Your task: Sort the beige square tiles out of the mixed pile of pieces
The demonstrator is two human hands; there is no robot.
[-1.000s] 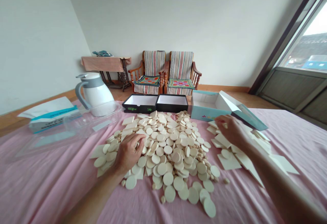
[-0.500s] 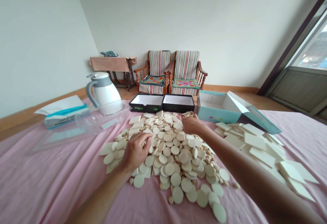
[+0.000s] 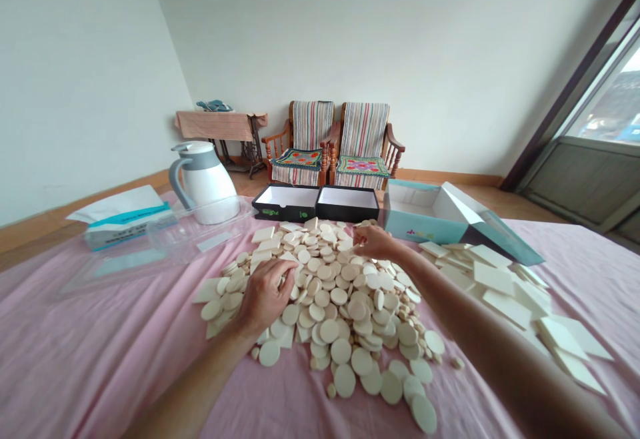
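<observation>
From my far-off seat I read the view as a clock face centred on the heap of pale discs (image 3: 341, 297), twelve pointing straight away from me. The heap spreads over the pink cloth (image 3: 280, 402), round pieces lying loosely over one another, with square pieces (image 3: 263, 234) mixed in toward eleven.

My left hand (image 3: 267, 292) rests at nine o'clock, low over that edge; its grip is curled, thumb close to the forefinger, and I cannot tell whether anything is pinched there. My right hand (image 3: 373, 242) reaches to one o'clock, at the far pieces. That grip is bent inward, and the fingertips are too hidden for me to say whether they hold one.

At three o'clock, apart from the heap, lies a loose pile of square tiles (image 3: 507, 305), beside my right forearm. A small stray piece (image 3: 457, 363) sits alone at four, and the nearest disc (image 3: 423, 414) lies at five.

Two black boxes (image 3: 285, 213) stand open side by side at twelve, white inside; an open teal box (image 3: 405, 225) is at one to two. A white jug (image 3: 213, 189) stands upright at ten to eleven, behind clear plastic packaging (image 3: 175, 242), with a tissue pack (image 3: 130, 215) further left at ten
</observation>
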